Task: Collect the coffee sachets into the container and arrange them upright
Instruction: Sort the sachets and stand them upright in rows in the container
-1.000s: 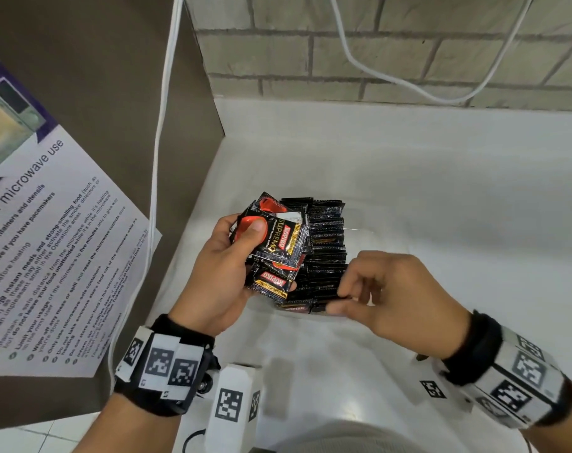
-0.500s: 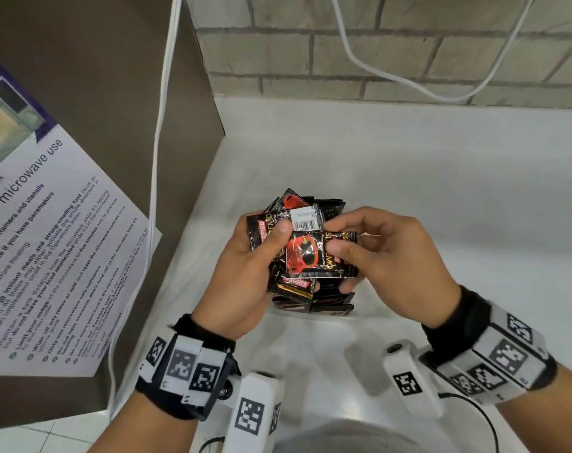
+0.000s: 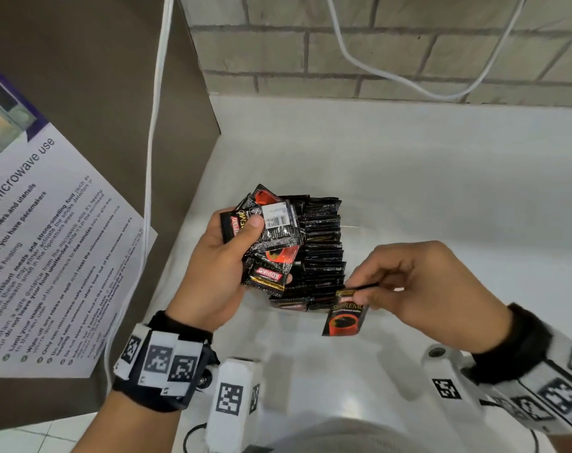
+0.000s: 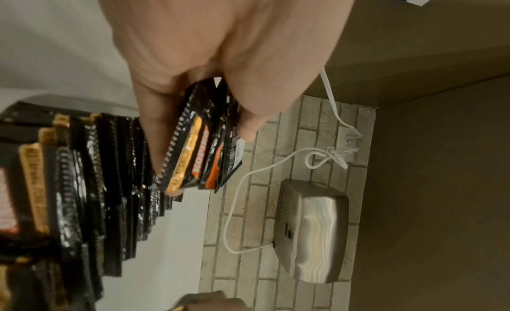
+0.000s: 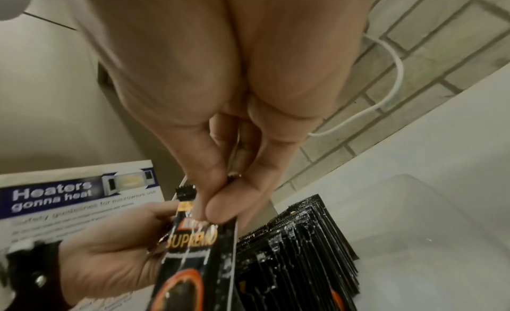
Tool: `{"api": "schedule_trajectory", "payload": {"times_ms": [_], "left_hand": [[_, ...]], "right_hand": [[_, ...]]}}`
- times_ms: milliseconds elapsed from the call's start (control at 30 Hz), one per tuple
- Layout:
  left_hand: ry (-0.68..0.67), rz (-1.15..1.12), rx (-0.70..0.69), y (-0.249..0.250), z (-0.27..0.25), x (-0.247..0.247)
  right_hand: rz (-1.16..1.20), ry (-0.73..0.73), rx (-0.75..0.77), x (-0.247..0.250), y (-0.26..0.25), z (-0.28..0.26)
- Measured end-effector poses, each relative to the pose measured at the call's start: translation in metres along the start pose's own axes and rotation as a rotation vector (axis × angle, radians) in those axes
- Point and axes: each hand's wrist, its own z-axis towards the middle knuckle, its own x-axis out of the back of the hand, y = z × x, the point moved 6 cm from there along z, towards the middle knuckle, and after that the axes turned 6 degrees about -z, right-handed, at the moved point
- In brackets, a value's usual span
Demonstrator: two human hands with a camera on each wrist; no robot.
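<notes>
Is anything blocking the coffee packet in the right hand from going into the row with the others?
Nothing visible. The right hand pinches one sachet by its top edge, right beside the near end of the upright row of sachets, with only open air between them.

One glossy black foil coffee sachet with a red cup print (image 3: 344, 313) dangles from the right hand's (image 3: 421, 286) fingertips. A fanned bunch of matching sachets (image 3: 269, 237) sits in the left hand's (image 3: 212, 276) grip. Between both hands, a row of the same packets (image 3: 323, 250) stands upright on edge, packed tight.
</notes>
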Motion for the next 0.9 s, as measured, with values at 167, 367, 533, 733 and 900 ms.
{"api": "schedule_trajectory", "payload": {"times_ms": [167, 367, 533, 733, 900], "left_hand": [[0.020, 0.095, -0.062, 0.003, 0.002, 0.009], [0.030, 0.110, -0.039, 0.002, 0.002, 0.012], [0.013, 0.119, -0.039, -0.001, 0.002, 0.009], [-0.007, 0.109, -0.030, -0.001, 0.000, 0.006], [-0.051, 0.089, -0.028, -0.001, -0.002, -0.002]], "right_hand": [[-0.249, 0.145, 0.269, 0.002, -0.021, -0.003], [-0.352, 0.131, 0.332, -0.014, -0.012, -0.008], [-0.369, 0.068, 0.265, -0.036, 0.010, -0.009], [-0.248, 0.069, 0.142, -0.034, 0.024, -0.004], [-0.100, 0.113, 0.096, -0.018, 0.008, 0.001]]}}
